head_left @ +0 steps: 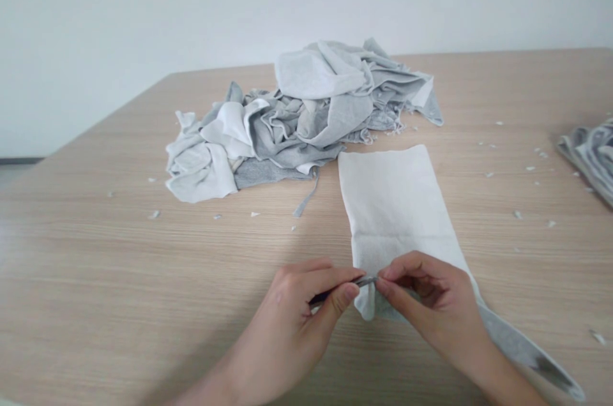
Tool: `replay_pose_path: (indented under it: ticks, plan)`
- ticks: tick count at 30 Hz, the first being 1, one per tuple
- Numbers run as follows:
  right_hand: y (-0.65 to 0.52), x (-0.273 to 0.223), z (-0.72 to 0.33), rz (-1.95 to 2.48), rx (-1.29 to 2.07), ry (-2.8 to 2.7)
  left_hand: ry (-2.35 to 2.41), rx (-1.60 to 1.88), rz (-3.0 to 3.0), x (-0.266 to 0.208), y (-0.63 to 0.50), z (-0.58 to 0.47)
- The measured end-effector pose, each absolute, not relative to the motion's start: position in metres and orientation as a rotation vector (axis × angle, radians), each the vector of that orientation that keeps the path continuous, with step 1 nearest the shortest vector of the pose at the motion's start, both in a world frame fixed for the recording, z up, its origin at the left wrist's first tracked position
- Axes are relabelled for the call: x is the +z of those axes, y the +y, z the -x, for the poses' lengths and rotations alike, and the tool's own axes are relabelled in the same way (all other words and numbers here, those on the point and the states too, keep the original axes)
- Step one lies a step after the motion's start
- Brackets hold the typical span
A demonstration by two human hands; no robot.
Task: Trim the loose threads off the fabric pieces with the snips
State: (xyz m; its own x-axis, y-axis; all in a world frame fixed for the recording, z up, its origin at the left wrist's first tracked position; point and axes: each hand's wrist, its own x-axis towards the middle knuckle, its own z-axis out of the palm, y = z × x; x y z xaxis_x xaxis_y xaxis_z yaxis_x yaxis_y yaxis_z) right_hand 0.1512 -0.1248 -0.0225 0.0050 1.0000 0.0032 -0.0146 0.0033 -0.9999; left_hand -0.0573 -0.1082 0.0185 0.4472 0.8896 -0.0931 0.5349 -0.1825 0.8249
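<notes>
My left hand (306, 304) is closed, thumb and forefinger pinching a slim, dark and silvery-grey piece (366, 280) that looks like a small metal tool; its exact kind is hard to tell. Its tip reaches the fingertips of my right hand (426, 297). That hand is closed in a pinch, and what lies between its fingers is mostly hidden. Beneath both hands lies a flat white cloth (393, 195), its near corner hanging just under the fingertips. A grey cloth strip (531, 352) extends from under my right wrist towards the lower right.
A crumpled heap of grey and white cloths (306, 119) lies at the back middle of the wooden table (143, 278). A thin grey strip (306, 195) trails from it. At the right edge sits a stack of folded grey cloth (594, 154). Small white scraps (517, 214) are scattered about.
</notes>
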Motion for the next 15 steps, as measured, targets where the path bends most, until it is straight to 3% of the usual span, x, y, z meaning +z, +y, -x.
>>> replay_pose_path:
  ticks: [15]
  plan:
    - [-0.125,-0.026,-0.153,1.196,1.258,-1.202,1.188,0.483,-1.736,0.017,-0.09,0.065]
